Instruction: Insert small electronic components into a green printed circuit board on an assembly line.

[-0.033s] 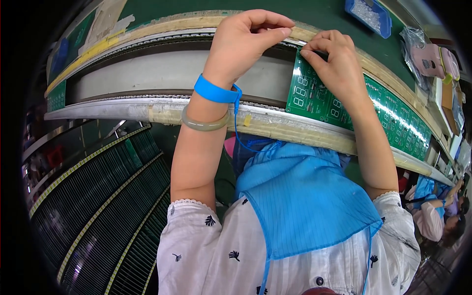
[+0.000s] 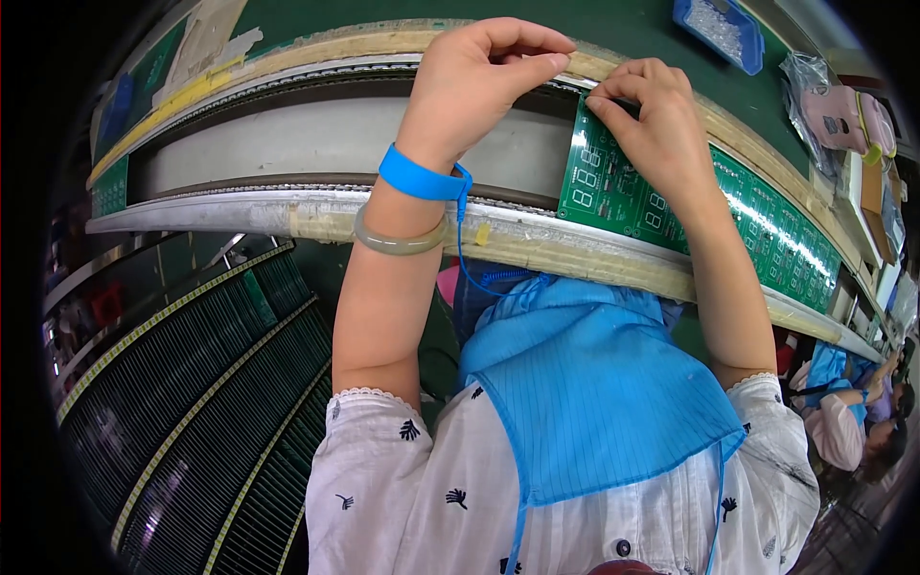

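Note:
My left hand [image 2: 470, 88] is raised over the far rail of the conveyor track. Its thumb and forefinger come together in a pinch; whatever may be between them is too small to see. A blue wrist strap [image 2: 419, 176] with a coiled cord circles that wrist, above a pale bangle [image 2: 398, 241]. At the far left corner of a green circuit board [image 2: 586, 182], my right hand [image 2: 661, 120] pinches thumb and forefinger together close to the board's edge. I cannot make out what its fingertips hold. White digit displays are marked on the board, which lies in the track.
More green circuit boards [image 2: 781, 240] follow along the track to the right. A blue bin [image 2: 719, 34] of small clear parts sits at the back right. Black slotted racks [image 2: 192, 422] holding boards stand low on the left. A co-worker [image 2: 848, 422] is at the far right.

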Tool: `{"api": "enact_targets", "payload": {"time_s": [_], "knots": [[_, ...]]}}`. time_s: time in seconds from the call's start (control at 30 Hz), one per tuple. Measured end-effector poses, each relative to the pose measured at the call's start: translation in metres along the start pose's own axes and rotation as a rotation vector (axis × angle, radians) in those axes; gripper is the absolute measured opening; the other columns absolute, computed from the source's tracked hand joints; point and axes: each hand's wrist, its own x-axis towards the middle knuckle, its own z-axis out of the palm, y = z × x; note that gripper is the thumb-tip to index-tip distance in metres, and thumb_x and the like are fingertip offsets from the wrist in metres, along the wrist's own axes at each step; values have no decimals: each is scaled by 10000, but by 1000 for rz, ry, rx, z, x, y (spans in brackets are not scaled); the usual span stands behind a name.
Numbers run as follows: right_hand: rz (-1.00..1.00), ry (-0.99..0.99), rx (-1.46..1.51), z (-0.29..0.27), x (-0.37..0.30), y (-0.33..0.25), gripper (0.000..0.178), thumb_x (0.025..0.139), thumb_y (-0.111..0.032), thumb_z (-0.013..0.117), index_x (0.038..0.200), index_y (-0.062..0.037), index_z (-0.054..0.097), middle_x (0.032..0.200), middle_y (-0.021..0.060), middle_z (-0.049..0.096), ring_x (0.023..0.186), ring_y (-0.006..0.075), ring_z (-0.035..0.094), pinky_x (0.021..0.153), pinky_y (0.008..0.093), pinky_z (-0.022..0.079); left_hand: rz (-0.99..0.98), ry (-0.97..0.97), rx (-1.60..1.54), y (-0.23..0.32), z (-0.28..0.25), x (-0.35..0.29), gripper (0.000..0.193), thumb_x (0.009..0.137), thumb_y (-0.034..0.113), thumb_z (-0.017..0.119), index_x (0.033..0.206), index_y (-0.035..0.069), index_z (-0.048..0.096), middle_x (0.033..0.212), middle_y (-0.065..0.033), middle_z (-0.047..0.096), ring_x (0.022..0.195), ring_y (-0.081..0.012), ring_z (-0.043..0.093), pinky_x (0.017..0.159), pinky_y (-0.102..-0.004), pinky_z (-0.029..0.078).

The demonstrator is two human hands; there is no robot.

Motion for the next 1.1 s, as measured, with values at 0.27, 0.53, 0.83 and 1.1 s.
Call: {"api": "enact_targets", "payload": {"time_s": [0.27,0.53,0.83,1.1], "knots": [[-49,35,-92,2,0,-2,103,797,-162,725,835,-69,745,943,78,646,940,304,571,831,419,470,4,2,24,0,1,0,158,849,113,743,990,45,762,839,26,700,741,-33,555,690,-195,473],[-49,35,-185,2,-1,-12,127,800,-158,737,858,-47,713,964,67,636,954,302,564,845,406,451,3,1,5,-1,1,-1,159,848,112,743,990,44,762,854,15,712,752,-40,570,704,-202,482],[-83,69,-181,5,-3,-10,110,799,-146,732,868,-61,713,961,58,629,950,297,566,835,414,452,0,4,28,1,1,-1,169,846,113,745,998,41,761,872,7,718,759,-45,577,709,-204,485],[-67,54,-162,6,-5,-7,101,787,-191,735,830,-99,733,947,31,620,975,289,558,805,463,439,-25,12,7,1,3,0,174,859,119,735,1013,43,761,908,-12,732,814,-67,622,745,-212,503]]}}
